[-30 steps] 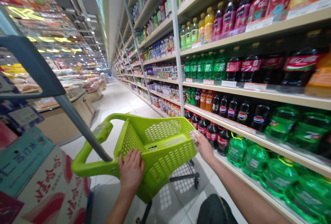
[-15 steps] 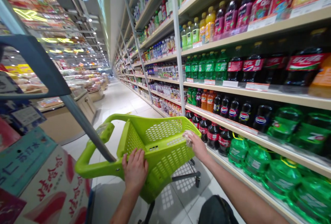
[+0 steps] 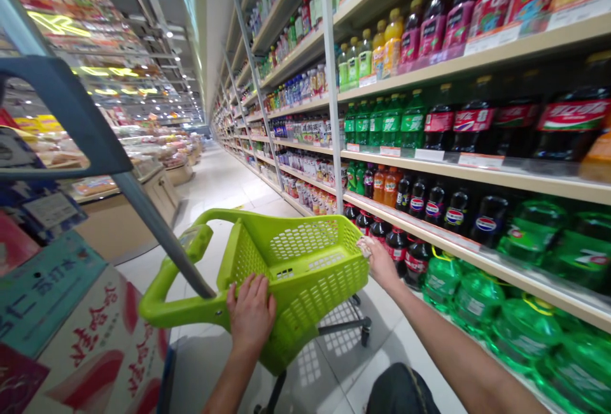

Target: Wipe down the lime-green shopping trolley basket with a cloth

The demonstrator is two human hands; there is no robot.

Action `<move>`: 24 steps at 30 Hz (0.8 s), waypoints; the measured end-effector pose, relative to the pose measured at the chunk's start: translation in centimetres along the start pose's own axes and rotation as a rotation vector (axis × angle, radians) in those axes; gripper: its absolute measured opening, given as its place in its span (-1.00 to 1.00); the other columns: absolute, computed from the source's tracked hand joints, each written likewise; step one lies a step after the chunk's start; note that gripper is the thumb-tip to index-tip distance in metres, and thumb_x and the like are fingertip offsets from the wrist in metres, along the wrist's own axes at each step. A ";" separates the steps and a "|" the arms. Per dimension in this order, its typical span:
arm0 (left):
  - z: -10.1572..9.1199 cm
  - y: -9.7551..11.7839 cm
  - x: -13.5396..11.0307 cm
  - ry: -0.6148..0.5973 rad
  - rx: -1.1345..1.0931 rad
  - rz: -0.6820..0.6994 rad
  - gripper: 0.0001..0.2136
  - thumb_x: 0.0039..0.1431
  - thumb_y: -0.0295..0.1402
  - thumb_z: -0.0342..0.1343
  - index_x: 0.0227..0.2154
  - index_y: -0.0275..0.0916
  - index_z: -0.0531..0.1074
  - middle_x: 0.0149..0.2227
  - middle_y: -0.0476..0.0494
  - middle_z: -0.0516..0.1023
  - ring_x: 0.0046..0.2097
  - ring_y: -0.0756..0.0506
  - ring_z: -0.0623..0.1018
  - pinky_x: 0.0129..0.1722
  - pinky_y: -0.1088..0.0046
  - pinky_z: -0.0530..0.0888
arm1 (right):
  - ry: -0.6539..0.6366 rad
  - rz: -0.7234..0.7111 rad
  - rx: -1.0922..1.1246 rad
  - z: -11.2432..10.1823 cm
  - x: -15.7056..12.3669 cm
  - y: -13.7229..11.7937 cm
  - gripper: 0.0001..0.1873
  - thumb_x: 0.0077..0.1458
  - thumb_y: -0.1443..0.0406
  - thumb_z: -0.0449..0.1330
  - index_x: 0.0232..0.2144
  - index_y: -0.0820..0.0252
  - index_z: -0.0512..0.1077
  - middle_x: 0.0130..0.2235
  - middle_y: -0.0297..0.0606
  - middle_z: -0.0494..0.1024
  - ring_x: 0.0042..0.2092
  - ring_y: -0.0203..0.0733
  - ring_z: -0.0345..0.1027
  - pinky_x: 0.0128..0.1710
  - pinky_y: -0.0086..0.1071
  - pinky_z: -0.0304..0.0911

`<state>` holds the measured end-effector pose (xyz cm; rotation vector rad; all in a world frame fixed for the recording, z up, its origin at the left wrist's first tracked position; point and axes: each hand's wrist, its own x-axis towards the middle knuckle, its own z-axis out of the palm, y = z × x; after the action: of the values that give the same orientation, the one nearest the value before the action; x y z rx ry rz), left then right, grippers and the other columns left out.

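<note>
A lime-green shopping cart [image 3: 300,299] stands in front of me, its basket holding nothing I can see. My left hand [image 3: 251,309] grips the near side rim, fingers curled over the edge close to the handle. At the far right end of the basket is my right hand [image 3: 379,260], closed on a crumpled whitish cloth [image 3: 363,246]. That cloth touches the rim at the front corner. Part of it is covered by the fingers, and whether it is fabric or paper is unclear.
Shelves of drink bottles [image 3: 391,114] line the right, with large green bottles [image 3: 515,318] at the bottom. On the left, stacked cartons [image 3: 90,331] stand beside a grey metal handle bar [image 3: 157,229]. A tiled aisle [image 3: 210,172] runs ahead past display counters.
My right hand has moved slightly right with the cloth, from the inner side of the front rim to its outer corner. My left hand stays on the side rim.
</note>
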<state>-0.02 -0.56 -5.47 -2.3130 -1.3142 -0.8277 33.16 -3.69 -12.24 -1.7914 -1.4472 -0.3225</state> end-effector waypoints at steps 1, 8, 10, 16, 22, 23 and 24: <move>0.0 0.1 0.0 0.003 -0.008 -0.001 -0.74 0.04 -0.40 -0.08 -0.22 -0.23 0.41 -0.12 -0.17 0.50 0.01 -0.21 0.36 0.08 0.10 -0.02 | 0.021 0.008 0.012 0.4 -0.3 -1.2 -0.48 -0.11 0.55 -0.14 -0.11 0.27 0.37 -0.03 -0.10 0.39 0.04 -0.11 0.19 0.04 -0.11 0.11; 0.1 -0.1 0.1 0.001 0.007 0.033 -0.72 0.05 -0.40 -0.09 -0.19 -0.24 0.40 -0.10 -0.19 0.48 0.02 -0.22 0.36 0.09 0.08 -0.04 | -0.094 -0.330 0.258 4.8 -2.6 -11.4 -0.47 -0.07 0.52 -0.09 -0.04 0.14 0.32 0.08 -0.28 0.30 0.13 -0.24 0.07 0.12 -0.22 0.02; 0.1 -0.3 -0.1 -0.004 0.003 0.041 -0.71 0.04 -0.41 -0.09 -0.17 -0.24 0.39 -0.09 -0.20 0.47 0.02 -0.22 0.35 0.09 0.08 -0.04 | -0.076 -0.253 0.266 4.0 -2.3 -9.4 -0.48 -0.08 0.52 -0.09 -0.08 0.12 0.36 0.03 -0.30 0.36 0.09 -0.25 0.14 0.11 -0.24 0.05; 0.2 -0.1 -0.4 0.030 0.020 0.025 -0.72 0.04 -0.41 -0.09 -0.19 -0.23 0.41 -0.10 -0.18 0.49 0.01 -0.21 0.36 0.09 0.09 -0.04 | 0.113 0.068 0.200 0.1 -0.8 -1.9 -0.47 -0.17 0.51 -0.14 -0.16 0.28 0.41 -0.05 -0.14 0.41 0.01 -0.11 0.24 0.04 -0.18 0.13; 0.2 0.7 -0.1 0.006 -0.012 0.027 -0.71 0.03 -0.40 -0.08 -0.19 -0.24 0.41 -0.09 -0.19 0.48 0.02 -0.23 0.35 0.09 0.08 -0.03 | 0.016 0.078 0.248 2.3 -0.7 -8.4 -0.52 -0.09 0.46 -0.11 -0.09 0.18 0.32 -0.15 -0.29 0.48 -0.16 -0.21 0.35 -0.16 -0.40 0.26; 0.1 0.8 -0.1 0.003 -0.018 0.025 -0.71 0.03 -0.40 -0.08 -0.18 -0.24 0.41 -0.09 -0.19 0.48 0.02 -0.23 0.35 0.09 0.08 -0.03 | 0.009 0.105 0.224 2.4 -0.6 -8.7 -0.54 -0.08 0.45 -0.10 -0.09 0.19 0.32 -0.17 -0.27 0.49 -0.17 -0.19 0.35 -0.16 -0.37 0.25; 0.1 0.8 -0.1 0.004 -0.020 0.026 -0.71 0.03 -0.40 -0.08 -0.18 -0.22 0.41 -0.09 -0.19 0.48 0.02 -0.22 0.35 0.09 0.09 -0.03 | 0.011 0.133 0.194 2.4 -0.5 -8.5 -0.56 -0.08 0.46 -0.09 -0.12 0.21 0.33 -0.17 -0.22 0.48 -0.15 -0.15 0.34 -0.13 -0.32 0.23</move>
<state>0.70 -0.99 -5.64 -2.3378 -1.2776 -0.8406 24.61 -2.04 -10.62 -1.7147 -1.2981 -0.1195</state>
